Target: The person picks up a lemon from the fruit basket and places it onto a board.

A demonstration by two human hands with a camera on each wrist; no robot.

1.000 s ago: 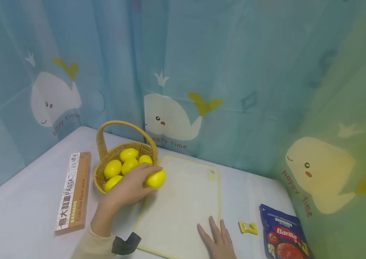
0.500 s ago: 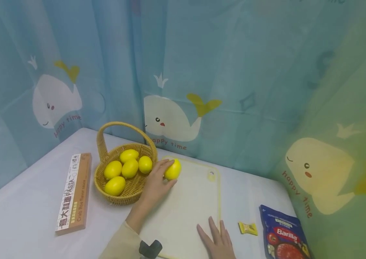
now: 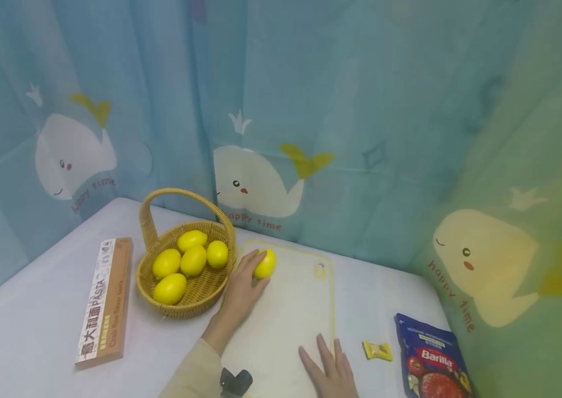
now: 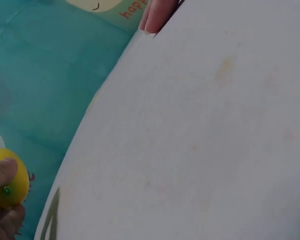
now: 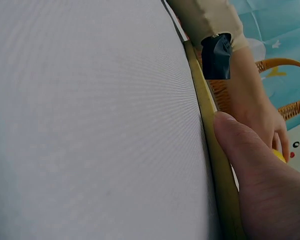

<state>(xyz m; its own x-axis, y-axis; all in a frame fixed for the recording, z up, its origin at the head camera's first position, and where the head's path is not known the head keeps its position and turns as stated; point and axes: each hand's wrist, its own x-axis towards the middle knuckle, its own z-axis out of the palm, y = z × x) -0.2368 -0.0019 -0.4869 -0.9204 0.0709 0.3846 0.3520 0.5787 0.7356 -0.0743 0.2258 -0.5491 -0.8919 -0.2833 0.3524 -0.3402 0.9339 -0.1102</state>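
In the head view my left hand [image 3: 242, 290] grips a yellow lemon [image 3: 265, 264] over the far left part of a pale cutting board [image 3: 285, 309] with a yellow edge. The left wrist view shows the lemon [image 4: 12, 180] between thumb and fingers, its small green stem end visible. Spread fingers of my right hand [image 3: 331, 370] rest on the board's near right edge. From the right wrist, that hand's thumb [image 5: 240, 142] lies along the yellowish board edge [image 5: 210, 125]. Left of the board stands a wicker basket [image 3: 186, 312] with several more lemons [image 3: 193, 261] inside.
A pasta box [image 3: 104, 304] lies left of the basket. Right of the board are a small yellow wrapped packet [image 3: 377, 350] and a blue Barilla sauce pouch [image 3: 432, 354]. Behind the table hangs a blue curtain [image 3: 360, 138] with whale prints. The basket's tall handle [image 3: 181, 192] arches upward.
My left hand has carried the lemon out of the basket area, rightward over the cutting board, and has nearly stopped there. The right hand stays in place on the board's edge.
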